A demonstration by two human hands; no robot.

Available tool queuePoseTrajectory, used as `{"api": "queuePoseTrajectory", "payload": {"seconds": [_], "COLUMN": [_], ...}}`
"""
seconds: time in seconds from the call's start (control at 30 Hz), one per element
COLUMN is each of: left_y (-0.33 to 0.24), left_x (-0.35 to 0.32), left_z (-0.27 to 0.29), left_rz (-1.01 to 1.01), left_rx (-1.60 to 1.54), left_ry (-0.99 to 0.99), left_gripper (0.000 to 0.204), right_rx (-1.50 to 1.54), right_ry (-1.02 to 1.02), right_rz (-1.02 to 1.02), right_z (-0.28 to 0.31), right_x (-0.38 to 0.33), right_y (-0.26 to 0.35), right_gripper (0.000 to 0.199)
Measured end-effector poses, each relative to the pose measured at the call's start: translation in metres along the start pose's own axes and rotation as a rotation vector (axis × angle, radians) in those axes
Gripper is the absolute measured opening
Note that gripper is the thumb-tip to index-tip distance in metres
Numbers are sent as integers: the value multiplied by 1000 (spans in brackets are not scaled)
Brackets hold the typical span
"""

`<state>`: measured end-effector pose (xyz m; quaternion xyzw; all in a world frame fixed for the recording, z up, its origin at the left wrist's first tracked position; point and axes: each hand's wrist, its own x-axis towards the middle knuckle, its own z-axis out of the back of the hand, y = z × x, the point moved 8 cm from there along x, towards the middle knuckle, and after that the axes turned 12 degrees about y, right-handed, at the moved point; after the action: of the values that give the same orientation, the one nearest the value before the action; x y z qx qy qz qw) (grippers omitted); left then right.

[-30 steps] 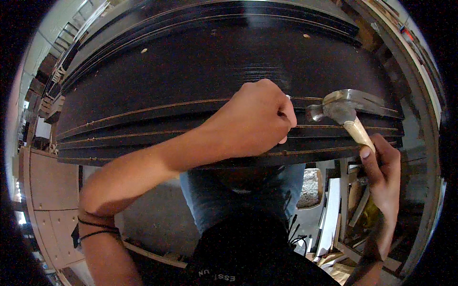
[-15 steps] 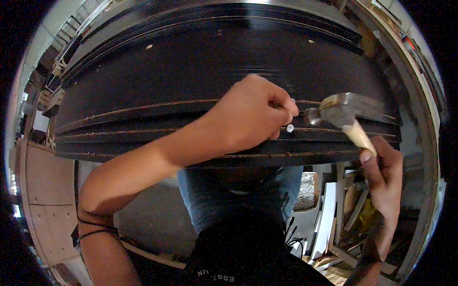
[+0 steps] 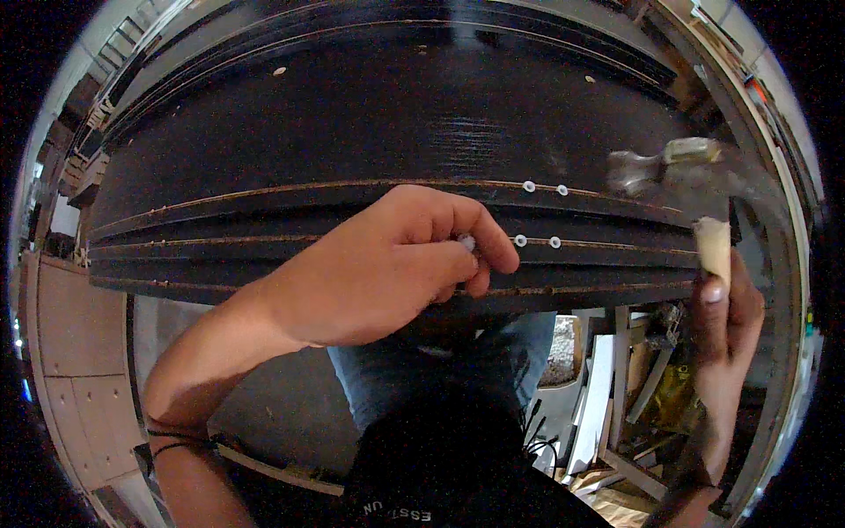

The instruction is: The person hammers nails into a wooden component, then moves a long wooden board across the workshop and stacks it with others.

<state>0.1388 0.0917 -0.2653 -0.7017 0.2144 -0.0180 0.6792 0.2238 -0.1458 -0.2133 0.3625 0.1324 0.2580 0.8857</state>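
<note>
Pinched in the left hand (image 3: 387, 264) grip, a small white plug (image 3: 466, 241) sits against the dark board (image 3: 352, 132) edge, just left of four set plugs (image 3: 539, 214), while the right hand (image 3: 726, 330) clamps a raised hammer (image 3: 682, 176).

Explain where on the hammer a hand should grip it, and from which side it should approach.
Grip the hammer low on its pale wooden handle, coming from below on the person's right, as the right hand does. The handle runs down toward the person from the blurred metal head, which hangs over the dark boards, so the lower end is the free, graspable part.
</note>
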Motion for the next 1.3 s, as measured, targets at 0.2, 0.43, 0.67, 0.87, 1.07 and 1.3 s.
{"api": "queuePoseTrajectory", "payload": {"seconds": [0.2,0.43,0.67,0.87,1.07,1.3], "left_y": [2,11,3,2,3,-1], "left_x": [1,-3,13,24,34,35], "left_z": [-4,-6,-21,-18,-19,-21], "left_rz": [9,35,-184,-220,-80,-60], "left_rx": [28,91,179,462,606,697], "left_ry": [29,48,16,-57,-71,-152], "left_gripper": [33,34,19,15,14,14], "right_rx": [-439,-522,-162,-122,-132,-181], "right_ry": [67,165,59,110,156,146], "right_rz": [162,138,101,153,174,216], "right_z": [-10,-22,-8,-18,-22,-21], "right_x": [11,14,-5,-10,-10,-10], "right_y": [29,18,3,-9,-9,-7], "right_gripper": [24,29,30,30,31,32]}}
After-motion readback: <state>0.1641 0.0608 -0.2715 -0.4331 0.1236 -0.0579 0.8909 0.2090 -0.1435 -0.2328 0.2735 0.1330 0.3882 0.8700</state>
